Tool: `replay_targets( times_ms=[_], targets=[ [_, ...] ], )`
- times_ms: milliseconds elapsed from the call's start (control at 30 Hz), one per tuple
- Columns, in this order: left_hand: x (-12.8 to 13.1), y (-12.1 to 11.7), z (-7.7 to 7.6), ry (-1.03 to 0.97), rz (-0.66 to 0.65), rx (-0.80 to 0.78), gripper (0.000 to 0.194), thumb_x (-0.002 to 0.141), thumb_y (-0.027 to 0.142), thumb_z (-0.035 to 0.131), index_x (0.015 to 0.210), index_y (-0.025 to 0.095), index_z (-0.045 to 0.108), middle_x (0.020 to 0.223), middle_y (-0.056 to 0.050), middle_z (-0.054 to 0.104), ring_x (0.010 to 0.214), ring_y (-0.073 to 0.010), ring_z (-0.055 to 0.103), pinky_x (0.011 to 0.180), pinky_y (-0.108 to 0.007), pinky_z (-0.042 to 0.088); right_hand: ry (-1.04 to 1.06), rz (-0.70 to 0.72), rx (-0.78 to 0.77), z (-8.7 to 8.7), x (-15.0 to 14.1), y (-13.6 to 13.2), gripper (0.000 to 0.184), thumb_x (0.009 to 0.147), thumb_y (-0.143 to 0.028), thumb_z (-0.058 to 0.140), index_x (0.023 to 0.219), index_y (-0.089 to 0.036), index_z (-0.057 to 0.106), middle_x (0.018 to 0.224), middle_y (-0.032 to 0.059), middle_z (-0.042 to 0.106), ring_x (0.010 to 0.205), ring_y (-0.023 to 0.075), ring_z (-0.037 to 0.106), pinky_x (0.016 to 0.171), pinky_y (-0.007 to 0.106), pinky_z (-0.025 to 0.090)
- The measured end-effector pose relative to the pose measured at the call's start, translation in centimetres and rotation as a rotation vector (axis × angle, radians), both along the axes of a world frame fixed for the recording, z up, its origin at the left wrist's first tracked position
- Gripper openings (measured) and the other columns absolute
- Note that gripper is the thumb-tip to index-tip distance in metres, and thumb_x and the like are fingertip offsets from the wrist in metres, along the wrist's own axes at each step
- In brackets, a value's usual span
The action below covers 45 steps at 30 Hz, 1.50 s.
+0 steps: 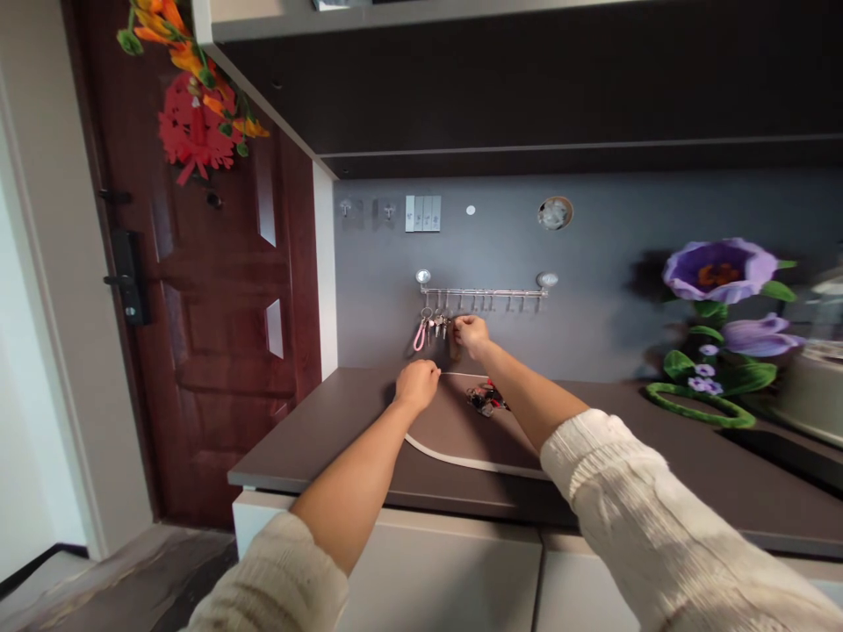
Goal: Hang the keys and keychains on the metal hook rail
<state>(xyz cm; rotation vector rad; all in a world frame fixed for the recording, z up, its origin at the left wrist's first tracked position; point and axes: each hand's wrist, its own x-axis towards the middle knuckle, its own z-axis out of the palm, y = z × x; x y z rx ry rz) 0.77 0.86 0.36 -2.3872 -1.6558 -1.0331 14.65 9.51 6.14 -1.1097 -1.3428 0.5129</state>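
A metal hook rail (487, 292) is fixed to the grey back wall by two round mounts. At its left end hang several keys (440, 325) on rings, one with a pink loop strap (420, 335). My right hand (471, 333) is at the rail just right of these keys, fingers pinched; what lies between them is too small to make out. Lower and to the left, my left hand (418, 384) is curled closed above the counter, and its fingers hide whatever they hold. A bunch of keys (486, 398) with red and dark pieces lies on the counter, below my right forearm.
A pale curved cord (454, 459) lies on the brown counter (290, 439). Purple artificial flowers (721, 272) stand at right. Overhead is a dark shelf (527, 96). Small clear hooks (388, 211) and a switch panel (422, 213) are on the wall; a dark red door (224, 351) stands left.
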Motion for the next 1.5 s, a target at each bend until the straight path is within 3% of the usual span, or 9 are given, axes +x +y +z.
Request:
replay_targets(
  times_ms=[167, 367, 567, 733, 933, 1133, 1500],
  targets=[
    [0.0, -0.2, 0.1, -0.039, -0.021, -0.007, 0.026, 0.085, 0.028, 0.042, 0.087, 0.019, 0.066, 0.091, -0.008, 0.067, 0.082, -0.0159, 0.058, 0.071, -0.025, 0.039, 0.168, 0.013, -0.132, 0.2, 0.6, -2.4, 0.010, 0.071, -0.009, 0.046, 0.065, -0.017, 0.047, 0.059, -0.0014, 0.054, 0.050, 0.0066, 0.052, 0.052, 0.020, 0.043],
    [0.4, -0.4, 0.7, -0.107, -0.081, -0.046, 0.021, 0.081, 0.025, 0.048, 0.088, 0.018, 0.067, 0.088, -0.007, 0.068, 0.081, -0.0159, 0.059, 0.072, -0.024, 0.040, 0.105, 0.049, -0.104, 0.1, 2.2, -5.1, 0.003, 0.073, -0.013, 0.051, 0.071, -0.015, 0.052, 0.068, 0.0017, 0.060, 0.054, 0.0065, 0.052, 0.052, 0.018, 0.041],
    [1.9, -0.3, 1.3, -0.136, -0.159, -0.065, 0.018, 0.077, 0.020, 0.052, 0.086, 0.018, 0.068, 0.088, -0.007, 0.068, 0.079, -0.0165, 0.059, 0.074, -0.025, 0.041, 0.003, 0.087, -0.064, -2.0, 4.0, -7.7, 0.007, 0.074, -0.017, 0.052, 0.080, -0.014, 0.056, 0.074, 0.0042, 0.063, 0.065, 0.0088, 0.056, 0.061, 0.021, 0.044],
    [3.5, -0.2, 0.8, -0.141, -0.213, -0.074, 0.018, 0.077, 0.019, 0.053, 0.087, 0.018, 0.068, 0.089, -0.007, 0.068, 0.082, -0.0176, 0.059, 0.076, -0.027, 0.041, -0.053, 0.080, -0.064, -4.1, 5.3, -9.2, 0.007, 0.075, -0.016, 0.052, 0.080, -0.015, 0.056, 0.076, 0.0040, 0.063, 0.073, 0.0117, 0.060, 0.066, 0.024, 0.045],
    [4.2, -0.5, -0.4, -0.099, -0.239, -0.070, 0.017, 0.077, 0.017, 0.052, 0.083, 0.018, 0.068, 0.087, -0.006, 0.067, 0.084, -0.0178, 0.058, 0.080, -0.027, 0.040, -0.280, 0.010, -0.054, -6.1, 6.5, -10.5, 0.013, 0.076, -0.015, 0.052, 0.086, -0.016, 0.059, 0.076, 0.0039, 0.065, 0.071, 0.0129, 0.060, 0.071, 0.028, 0.046],
    [4.1, 0.0, -1.4, 0.033, -0.309, -0.043, 0.017, 0.077, 0.016, 0.053, 0.086, 0.020, 0.068, 0.089, -0.004, 0.065, 0.084, -0.0157, 0.056, 0.080, -0.026, 0.040, -0.627, -0.079, -0.071, -6.4, 6.7, -11.6, 0.017, 0.078, -0.013, 0.051, 0.092, -0.015, 0.060, 0.085, 0.0061, 0.067, 0.080, 0.0133, 0.061, 0.078, 0.026, 0.044],
    [3.8, 0.7, -1.9, 0.178, -0.343, 0.008, 0.020, 0.078, 0.017, 0.054, 0.092, 0.022, 0.068, 0.093, -0.004, 0.063, 0.087, -0.0165, 0.056, 0.081, -0.026, 0.041, -0.762, -0.108, -0.071, -6.5, 6.5, -11.4, 0.020, 0.079, -0.012, 0.049, 0.093, -0.014, 0.063, 0.093, 0.0084, 0.067, 0.086, 0.0153, 0.061, 0.080, 0.026, 0.043]
  ],
)
